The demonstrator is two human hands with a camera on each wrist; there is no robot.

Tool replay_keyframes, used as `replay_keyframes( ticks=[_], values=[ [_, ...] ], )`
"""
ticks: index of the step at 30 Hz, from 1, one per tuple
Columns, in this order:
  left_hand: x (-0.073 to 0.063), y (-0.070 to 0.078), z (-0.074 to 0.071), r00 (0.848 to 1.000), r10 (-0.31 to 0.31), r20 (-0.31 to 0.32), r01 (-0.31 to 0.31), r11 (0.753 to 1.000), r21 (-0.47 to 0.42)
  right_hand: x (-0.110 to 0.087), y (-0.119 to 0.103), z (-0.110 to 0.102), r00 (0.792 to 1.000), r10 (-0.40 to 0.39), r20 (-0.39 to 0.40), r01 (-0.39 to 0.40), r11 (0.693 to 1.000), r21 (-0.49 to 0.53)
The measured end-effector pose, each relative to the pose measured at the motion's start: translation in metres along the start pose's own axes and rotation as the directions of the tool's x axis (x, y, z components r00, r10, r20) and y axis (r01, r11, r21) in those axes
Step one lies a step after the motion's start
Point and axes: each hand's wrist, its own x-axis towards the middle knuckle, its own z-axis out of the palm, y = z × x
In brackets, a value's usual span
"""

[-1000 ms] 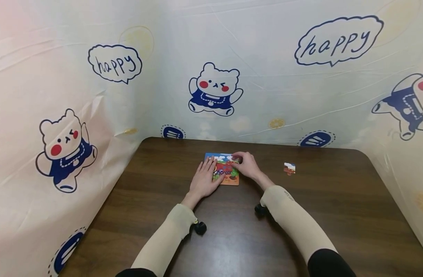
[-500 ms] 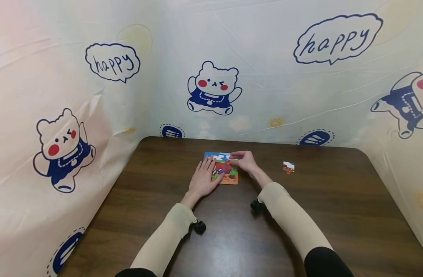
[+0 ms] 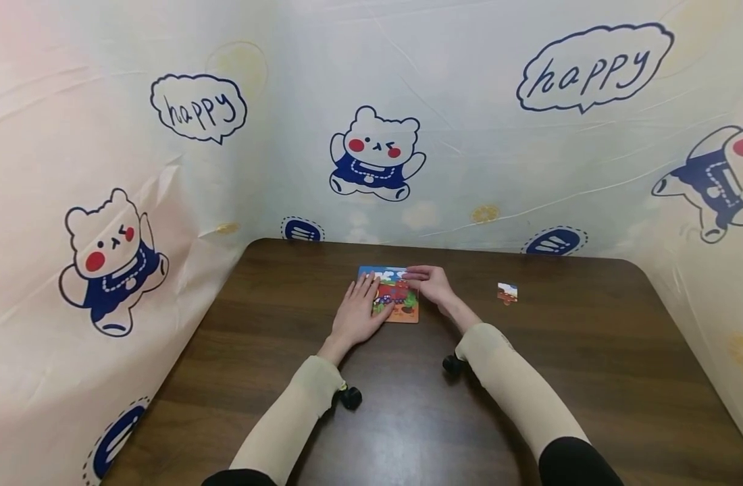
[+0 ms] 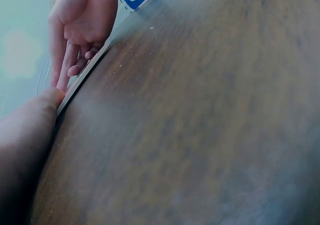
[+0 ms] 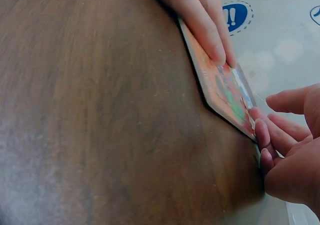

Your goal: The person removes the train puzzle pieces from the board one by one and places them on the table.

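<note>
A colourful jigsaw puzzle board (image 3: 402, 312), with blue sky, clouds and a red shape printed on it, lies flat on the table. My left hand (image 3: 358, 312) rests across its left side, fingers spread and straight, covering part of the picture. At the board's upper right edge, the fingertips of my right hand (image 3: 431, 283) touch the puzzle. The right wrist view shows the right hand (image 5: 295, 145) with several fingers bent at the board's corner and one digit held apart; no piece shows between them. One loose puzzle piece (image 3: 507, 292) lies to the right.
The dark brown wooden table (image 3: 383, 432) has rounded far corners. Behind it and at both sides hangs a pale curtain (image 3: 469, 169) printed with bears and "happy" bubbles. A small black device (image 3: 350, 398) sits at the left cuff, another black device (image 3: 453, 365) at the right.
The right hand's fingertips have shifted slightly along the board's upper right edge. The left hand stays in place on the board, and the loose piece lies where it was.
</note>
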Motion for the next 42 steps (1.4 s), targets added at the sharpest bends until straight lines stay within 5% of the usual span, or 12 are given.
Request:
replay_keyframes(
  ticks=[6, 14, 27, 42],
  values=[
    [0.002, -0.001, 0.001, 1.000, -0.009, 0.008, 0.009, 1.000, 0.018, 0.000, -0.004, -0.002, 1.000, 0.025, 0.019, -0.026, 0.999, 0.019],
    [0.003, -0.001, 0.004, 1.000, -0.012, 0.016, 0.012, 1.000, 0.009, 0.003, 0.000, 0.010, 0.999, -0.028, -0.017, 0.026, 0.989, -0.148],
    [0.001, 0.000, -0.001, 0.998, -0.001, 0.062, -0.001, 0.999, 0.044, 0.003, 0.004, 0.020, 0.990, -0.112, -0.084, 0.088, 0.964, -0.250],
    [0.002, 0.000, 0.001, 0.999, 0.010, 0.051, -0.013, 0.998, 0.060, 0.000, 0.011, 0.025, 0.978, -0.142, -0.153, 0.106, 0.969, -0.224]
  ],
)
